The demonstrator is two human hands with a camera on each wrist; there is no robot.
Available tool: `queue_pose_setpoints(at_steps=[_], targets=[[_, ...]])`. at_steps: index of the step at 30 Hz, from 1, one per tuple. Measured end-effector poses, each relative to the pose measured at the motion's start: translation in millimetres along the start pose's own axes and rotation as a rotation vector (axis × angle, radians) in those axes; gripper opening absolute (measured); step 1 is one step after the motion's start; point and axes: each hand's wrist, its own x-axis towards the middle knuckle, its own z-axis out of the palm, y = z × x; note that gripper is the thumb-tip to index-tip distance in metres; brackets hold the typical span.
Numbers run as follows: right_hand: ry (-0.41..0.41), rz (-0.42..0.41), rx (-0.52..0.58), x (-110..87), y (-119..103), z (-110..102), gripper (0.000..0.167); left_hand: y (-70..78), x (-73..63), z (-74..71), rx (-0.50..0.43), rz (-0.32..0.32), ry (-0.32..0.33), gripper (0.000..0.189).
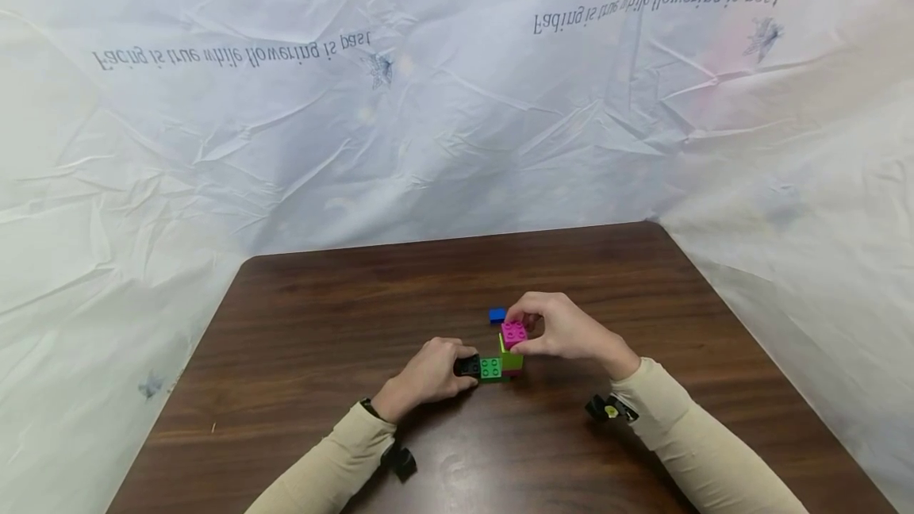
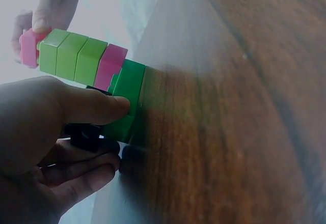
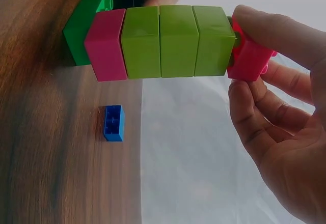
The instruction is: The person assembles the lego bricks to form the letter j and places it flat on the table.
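My right hand (image 1: 560,327) pinches a pink toy building brick (image 3: 250,56) between thumb and fingers at the top of a stack. Lime studs show in a narrow, slightly slanted gap under this brick. Below it come three lime bricks (image 3: 178,40) and a darker pink brick (image 3: 106,46), all standing on a long green brick (image 2: 130,86) on the table. A black brick (image 1: 467,366) sits on the green base's left part. Around that end, my left hand (image 1: 432,371) grips the base, its thumb against the green side and its fingers opposite.
A loose blue brick (image 1: 497,315) lies on the brown wooden table (image 1: 343,300) just behind the stack, near my right fingers. Both sleeved wrists carry black camera mounts. Printed white sheeting (image 1: 457,101) hangs around the table's back and sides.
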Motion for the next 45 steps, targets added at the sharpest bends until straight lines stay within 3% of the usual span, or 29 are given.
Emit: queue_pose_setpoints(at_steps=[28, 45], targets=[[0.021, -0.029, -0.016, 0.8, -4.1, 7.2, 0.027, 1.3, 0.0, 2.2, -0.021, 0.004, -0.013, 0.044], [0.023, -0.036, 0.015, 0.5, -2.9, 8.7, 0.027, 0.6, 1.5, 1.7, 0.000, 0.005, 0.014, 0.045]])
